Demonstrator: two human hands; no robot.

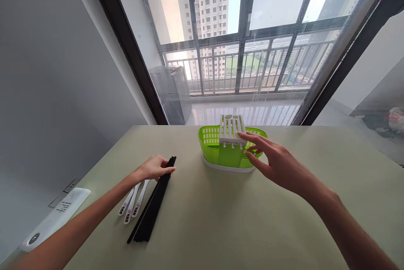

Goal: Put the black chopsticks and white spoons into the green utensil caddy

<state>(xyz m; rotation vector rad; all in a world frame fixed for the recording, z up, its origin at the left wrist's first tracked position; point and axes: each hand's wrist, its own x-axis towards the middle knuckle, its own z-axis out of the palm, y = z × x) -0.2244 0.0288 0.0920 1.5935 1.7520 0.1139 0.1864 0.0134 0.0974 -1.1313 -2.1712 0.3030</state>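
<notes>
- White cutlery handles (131, 205) lie around 9 o'clock on the worktop (202, 219); their heads are partly hidden.
- Black chopsticks (153, 209) lie just right of them, far ends towards 1 o'clock; the left hand (154, 167) closes thumb and fingers there. Gathering in the leftmost stick (136, 225) would tighten the bundle.
- Green basket (230, 157), near 12 o'clock, carries a white slotted top (232, 139).
- The right hand (271, 158), fingers spread, touches that top; light pressure should steady it.
</notes>
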